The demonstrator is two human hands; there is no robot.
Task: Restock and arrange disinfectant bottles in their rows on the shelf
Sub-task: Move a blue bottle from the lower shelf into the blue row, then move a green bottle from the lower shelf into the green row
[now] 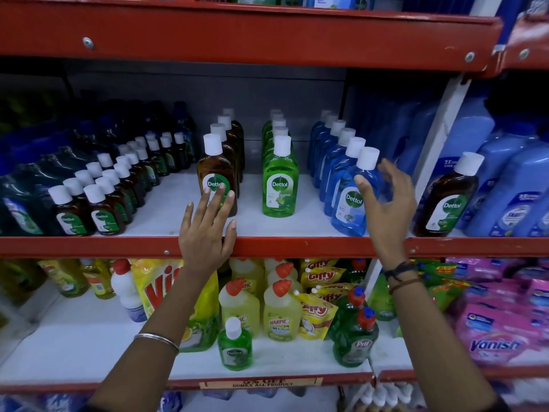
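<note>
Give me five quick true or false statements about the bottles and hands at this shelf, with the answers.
1. The left hand grips a green bottle. False: its fingertips touch the front brown bottle.
2. The right hand is at the front blue bottle. True.
3. The green row stands between brown and blue. True.
4. The bottle caps are red. False: white.
5. A small green bottle stands on the shelf below. True.
</note>
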